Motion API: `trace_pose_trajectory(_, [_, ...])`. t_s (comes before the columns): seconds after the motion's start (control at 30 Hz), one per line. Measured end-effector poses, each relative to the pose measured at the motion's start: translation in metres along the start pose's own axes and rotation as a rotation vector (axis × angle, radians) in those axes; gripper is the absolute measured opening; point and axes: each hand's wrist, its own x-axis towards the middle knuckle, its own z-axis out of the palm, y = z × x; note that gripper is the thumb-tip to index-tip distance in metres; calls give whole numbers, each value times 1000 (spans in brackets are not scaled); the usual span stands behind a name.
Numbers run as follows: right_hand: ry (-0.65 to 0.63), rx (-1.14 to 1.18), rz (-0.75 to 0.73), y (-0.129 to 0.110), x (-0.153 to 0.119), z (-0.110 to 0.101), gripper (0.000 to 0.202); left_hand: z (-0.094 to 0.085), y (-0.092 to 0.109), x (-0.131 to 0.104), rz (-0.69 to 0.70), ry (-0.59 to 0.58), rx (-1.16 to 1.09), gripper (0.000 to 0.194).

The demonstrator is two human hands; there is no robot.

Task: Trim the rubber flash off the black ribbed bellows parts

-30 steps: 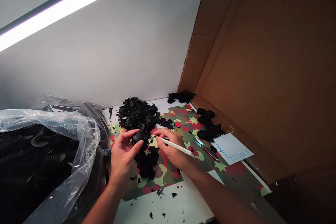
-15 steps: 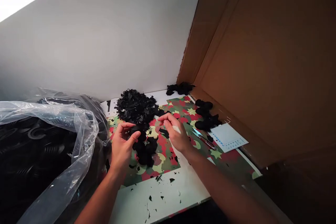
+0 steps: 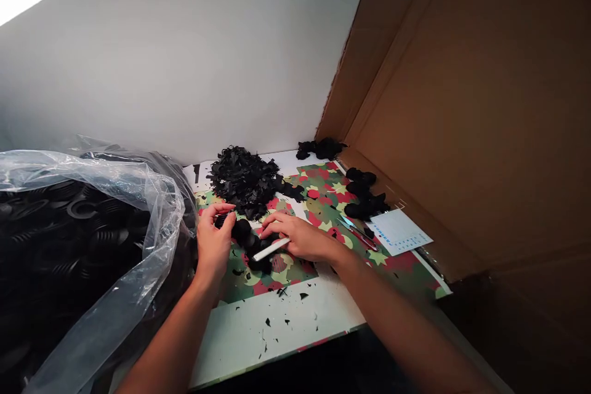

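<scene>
On the sheet (image 3: 295,269): a cluster (image 3: 243,234) of black parts

Clock centred on the cluster. Left hand (image 3: 215,240), at 9, pinches a ribbed part (image 3: 221,220) between thumb and fingers; part mostly hidden. Right hand (image 3: 298,237), at 3, clasps a white stick (image 3: 271,249), free end pointing to 8; its fingertips reach the cluster. Cannot tell if they grip a piece there. Scrap heap (image 3: 242,178) at 12. Bag (image 3: 161,197) with more black parts, farther out at 9. Card (image 3: 402,232) and slim tool (image 3: 370,245) well off at 3.
</scene>
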Motion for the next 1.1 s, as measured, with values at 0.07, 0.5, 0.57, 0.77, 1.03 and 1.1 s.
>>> trace_pose_trajectory(0.07, [30, 85, 57, 1, -1, -4, 26, 1, 2, -3, 17, -14, 54, 10])
trace_pose_trajectory(0.5, [390, 275, 177, 3, -2, -17, 43, 27, 16, -29, 44, -431, 77, 18])
trace_pose_trajectory(0.57, [509, 255, 166, -2, -3, -17, 49, 25, 18, -28, -41, -448, 70, 23])
trace_pose_trajectory(0.77, [611, 216, -37, -17, -12, -16, 71, 20, 23, -27, -250, -481, 13, 44])
trace_pose_trajectory(1.03, [416, 54, -164, -19, -10, -2, 15, 10, 15, -13, -2, -392, 33, 36])
trace_pose_trajectory(1.1, [395, -37, -231, -17, -9, 0, 13, 9, 15, -11, 26, -385, 36, 33])
